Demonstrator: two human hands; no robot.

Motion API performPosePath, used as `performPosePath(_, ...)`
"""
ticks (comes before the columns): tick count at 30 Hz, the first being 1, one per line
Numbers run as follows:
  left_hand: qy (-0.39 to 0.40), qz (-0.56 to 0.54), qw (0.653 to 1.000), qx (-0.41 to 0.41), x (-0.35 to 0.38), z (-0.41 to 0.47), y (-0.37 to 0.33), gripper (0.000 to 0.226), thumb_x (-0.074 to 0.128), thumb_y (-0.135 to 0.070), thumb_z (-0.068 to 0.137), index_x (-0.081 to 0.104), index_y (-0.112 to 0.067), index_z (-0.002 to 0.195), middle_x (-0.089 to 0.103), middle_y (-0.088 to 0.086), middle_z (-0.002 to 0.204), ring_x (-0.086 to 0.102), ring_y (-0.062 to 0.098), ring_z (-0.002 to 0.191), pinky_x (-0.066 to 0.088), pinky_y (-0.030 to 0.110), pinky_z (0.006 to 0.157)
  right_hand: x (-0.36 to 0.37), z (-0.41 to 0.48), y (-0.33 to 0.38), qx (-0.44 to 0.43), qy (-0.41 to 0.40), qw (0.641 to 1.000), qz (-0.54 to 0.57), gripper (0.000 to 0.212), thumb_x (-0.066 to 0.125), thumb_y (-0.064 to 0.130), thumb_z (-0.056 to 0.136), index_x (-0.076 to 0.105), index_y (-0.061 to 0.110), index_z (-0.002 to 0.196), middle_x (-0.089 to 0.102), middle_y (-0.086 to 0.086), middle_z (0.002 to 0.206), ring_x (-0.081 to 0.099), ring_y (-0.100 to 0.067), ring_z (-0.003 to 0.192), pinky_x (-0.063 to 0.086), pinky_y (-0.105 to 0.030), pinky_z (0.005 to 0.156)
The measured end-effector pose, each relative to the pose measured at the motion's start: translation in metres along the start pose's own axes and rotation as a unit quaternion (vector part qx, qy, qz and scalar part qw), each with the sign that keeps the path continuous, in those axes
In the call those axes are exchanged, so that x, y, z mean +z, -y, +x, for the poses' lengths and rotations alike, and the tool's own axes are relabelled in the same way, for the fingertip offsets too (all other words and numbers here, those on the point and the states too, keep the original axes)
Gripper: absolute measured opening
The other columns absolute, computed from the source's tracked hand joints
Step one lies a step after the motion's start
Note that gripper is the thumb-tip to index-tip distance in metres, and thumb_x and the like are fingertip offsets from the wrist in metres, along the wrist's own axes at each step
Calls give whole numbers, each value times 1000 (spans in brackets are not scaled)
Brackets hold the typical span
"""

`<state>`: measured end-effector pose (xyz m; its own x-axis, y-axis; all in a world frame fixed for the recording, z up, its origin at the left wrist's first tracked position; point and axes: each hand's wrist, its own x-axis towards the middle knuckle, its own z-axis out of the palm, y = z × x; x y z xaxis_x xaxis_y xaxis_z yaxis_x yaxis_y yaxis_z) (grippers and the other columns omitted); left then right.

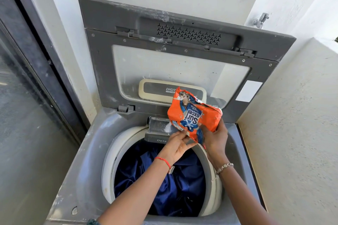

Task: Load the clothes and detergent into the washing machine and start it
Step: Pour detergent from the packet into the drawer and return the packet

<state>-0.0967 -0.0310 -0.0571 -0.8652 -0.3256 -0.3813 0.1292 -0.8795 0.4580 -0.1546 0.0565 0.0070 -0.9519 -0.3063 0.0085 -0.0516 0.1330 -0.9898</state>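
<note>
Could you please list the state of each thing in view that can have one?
Washing machine lid: open, raised against the wall.
Detergent drawer: pulled out, white powder in it.
Detergent packet: torn open, tipped over the drawer, held by both hands.
Drum: loaded with dark blue clothes.
Left hand: gripping the packet's lower edge.
Right hand: gripping the packet's side.

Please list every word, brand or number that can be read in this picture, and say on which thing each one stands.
"Surf excel": on the orange detergent packet held in both hands, printed sideways.
"DIGIT": on the cream-framed grey panel of the open lid; the rest is hidden by the packet.
"Dete": on the front of the grey pull-out detergent drawer; the rest is hidden by the left hand.
Smaller print on packet and panel: too small to read.
</note>
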Motion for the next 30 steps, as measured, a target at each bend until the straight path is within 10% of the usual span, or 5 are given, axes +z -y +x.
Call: performPosePath(30, -3, 65, 998, -15, 13, -10, -2, 16, 43, -8, 97, 59, -7, 98, 72, 11, 87, 70, 22, 79, 58, 43, 68, -19, -6, -6, 48, -5, 996, 73, 27, 69, 6, 81, 56, 18, 102, 67, -1, 97, 67, -18, 87, 56, -38, 75)
